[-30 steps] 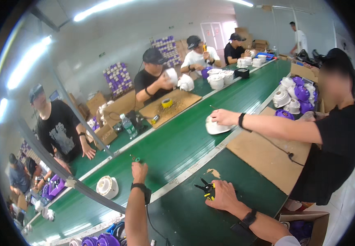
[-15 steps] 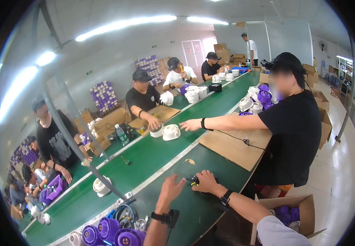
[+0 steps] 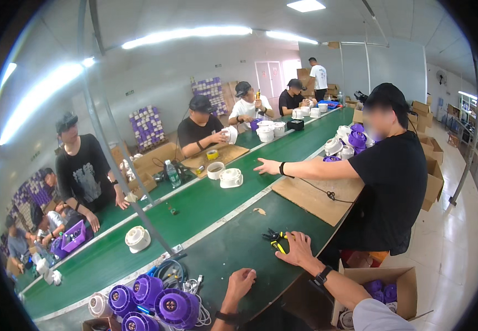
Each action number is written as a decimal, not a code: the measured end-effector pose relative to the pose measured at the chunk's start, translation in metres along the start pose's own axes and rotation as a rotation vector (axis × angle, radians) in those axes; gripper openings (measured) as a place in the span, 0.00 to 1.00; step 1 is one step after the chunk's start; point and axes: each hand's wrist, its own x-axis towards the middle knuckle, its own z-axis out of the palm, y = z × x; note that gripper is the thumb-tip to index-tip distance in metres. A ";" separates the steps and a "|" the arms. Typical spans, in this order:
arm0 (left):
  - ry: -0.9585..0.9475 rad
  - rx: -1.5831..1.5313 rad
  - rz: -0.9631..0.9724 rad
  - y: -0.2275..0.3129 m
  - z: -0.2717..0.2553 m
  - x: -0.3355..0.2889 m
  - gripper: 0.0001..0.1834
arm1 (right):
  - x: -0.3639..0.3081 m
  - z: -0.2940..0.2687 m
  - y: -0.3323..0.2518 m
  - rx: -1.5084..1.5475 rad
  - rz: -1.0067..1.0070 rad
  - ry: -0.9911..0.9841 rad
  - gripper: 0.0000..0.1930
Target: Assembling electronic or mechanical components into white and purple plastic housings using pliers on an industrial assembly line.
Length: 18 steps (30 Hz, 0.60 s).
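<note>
My right hand (image 3: 300, 251) lies on the green work table (image 3: 233, 234) with its fingers spread. Its fingertips reach the yellow-and-black handles of a pair of pliers (image 3: 274, 238), which lie flat, jaws toward the belt. They do not wrap round the tool. Nearer the table's front edge is my left hand (image 3: 241, 282), its fingers loosely curled, with nothing visible in them. A scrap of tan material (image 3: 259, 211) lies beyond the pliers.
Purple round housings (image 3: 175, 306) and coiled cables (image 3: 170, 271) sit at lower left. On the green belt (image 3: 189, 220) stand white housings (image 3: 231, 177). A co-worker's arm (image 3: 321, 169) stretches over a brown board (image 3: 316, 199). An open carton (image 3: 404, 281) stands at right.
My left hand has drawn back toward the table's front edge. My right hand has spread off the pliers, now lying visible. Across the belt, a co-worker has lifted a white housing.
</note>
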 end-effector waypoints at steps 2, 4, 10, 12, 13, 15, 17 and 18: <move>0.034 -0.016 0.022 -0.006 0.003 0.002 0.17 | -0.002 -0.002 -0.003 0.017 0.039 0.019 0.44; 0.059 -0.031 0.034 -0.017 0.003 -0.007 0.16 | -0.014 -0.005 -0.011 0.039 0.092 0.041 0.43; 0.081 -0.318 0.059 -0.024 0.008 -0.008 0.13 | -0.030 -0.014 -0.004 0.102 0.058 0.214 0.38; 0.099 -0.351 0.038 -0.016 0.009 -0.006 0.14 | -0.032 -0.021 -0.001 0.217 0.052 0.307 0.35; 0.124 -0.332 0.014 -0.013 0.007 -0.008 0.15 | -0.036 -0.022 0.001 0.290 0.041 0.344 0.34; 0.132 -0.323 0.058 -0.015 -0.002 -0.014 0.18 | -0.052 -0.016 0.001 0.476 0.088 0.389 0.33; 0.188 -0.286 0.092 -0.015 -0.007 -0.020 0.20 | -0.079 -0.016 0.011 0.534 0.017 0.418 0.28; 0.168 -0.283 0.072 -0.009 0.000 -0.024 0.20 | -0.104 -0.013 0.029 0.519 0.080 0.419 0.28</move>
